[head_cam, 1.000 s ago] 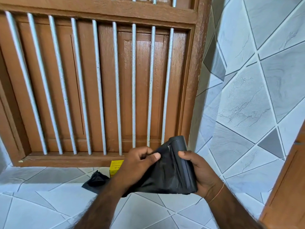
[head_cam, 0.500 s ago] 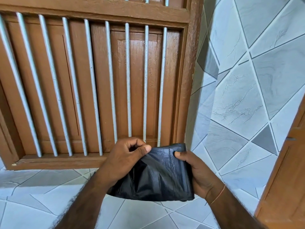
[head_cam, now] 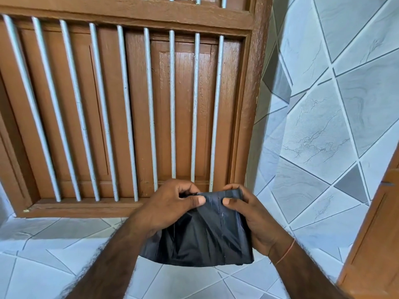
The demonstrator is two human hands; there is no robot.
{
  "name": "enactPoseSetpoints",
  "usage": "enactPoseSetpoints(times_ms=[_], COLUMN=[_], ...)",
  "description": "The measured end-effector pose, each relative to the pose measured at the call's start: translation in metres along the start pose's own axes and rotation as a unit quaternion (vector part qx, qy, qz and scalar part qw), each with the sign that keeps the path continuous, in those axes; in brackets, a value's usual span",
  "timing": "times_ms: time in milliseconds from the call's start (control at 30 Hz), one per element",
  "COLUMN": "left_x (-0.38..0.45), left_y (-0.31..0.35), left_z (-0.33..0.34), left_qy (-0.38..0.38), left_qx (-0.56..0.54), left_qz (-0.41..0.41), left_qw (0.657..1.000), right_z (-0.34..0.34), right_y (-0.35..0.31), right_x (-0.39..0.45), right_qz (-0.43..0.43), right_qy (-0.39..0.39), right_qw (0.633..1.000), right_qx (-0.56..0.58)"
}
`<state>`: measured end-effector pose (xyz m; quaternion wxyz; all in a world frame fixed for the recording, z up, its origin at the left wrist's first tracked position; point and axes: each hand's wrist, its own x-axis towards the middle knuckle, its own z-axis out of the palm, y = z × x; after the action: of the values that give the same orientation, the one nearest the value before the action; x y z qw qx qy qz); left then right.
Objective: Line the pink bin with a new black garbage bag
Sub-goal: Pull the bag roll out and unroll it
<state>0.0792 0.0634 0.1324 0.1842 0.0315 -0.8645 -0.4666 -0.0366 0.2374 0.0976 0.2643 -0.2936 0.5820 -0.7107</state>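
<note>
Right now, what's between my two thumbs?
In the head view, only the top edge of the black bag, pinched by the left hand and right hand.

Bag (head_cam: 203, 238) before barred window (head_cam: 129, 104)

No text, label, brand, number or sign can be read anywhere. Nothing legible is printed on the black garbage bag (head_cam: 200, 238).
</note>
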Motion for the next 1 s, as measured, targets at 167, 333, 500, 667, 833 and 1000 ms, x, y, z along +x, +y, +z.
enactPoseSetpoints(times_ms=[167, 333, 500, 667, 833, 1000], left_x=[0.002, 0.006, 0.014, 0.014, 0.016, 0.016], left_y=[-0.007, 0.001, 0.012, 0.007, 0.006, 0.007], left_z=[0.004, 0.005, 0.012, 0.015, 0.018, 0.027], left_qy=[-0.003, -0.054, -0.065, -0.044, -0.032, 0.036], left_qx=[0.003, -0.029, 0.044, 0.023, 0.031, 0.008], left_qz=[-0.031, -0.028, -0.001, -0.014, 0.009, 0.017], left_qw=[1.000, 0.998, 0.997, 0.999, 0.999, 0.999], right_z=[0.003, 0.001, 0.002, 0.001, 0.005, 0.008], right_y=[-0.003, -0.004, -0.004, -0.005, -0.007, -0.009], right_x=[0.001, 0.004, 0.007, 0.008, 0.008, 0.008], right_qz=[-0.035, -0.064, -0.060, -0.074, -0.107, -0.096], right_qy=[0.037, 0.036, 0.027, 0.042, 0.041, 0.048], right_qw=[0.997, 0.993, 0.997, 0.995, 0.989, 0.994], right_qx=[-0.053, -0.088, -0.043, -0.046, -0.093, -0.030])
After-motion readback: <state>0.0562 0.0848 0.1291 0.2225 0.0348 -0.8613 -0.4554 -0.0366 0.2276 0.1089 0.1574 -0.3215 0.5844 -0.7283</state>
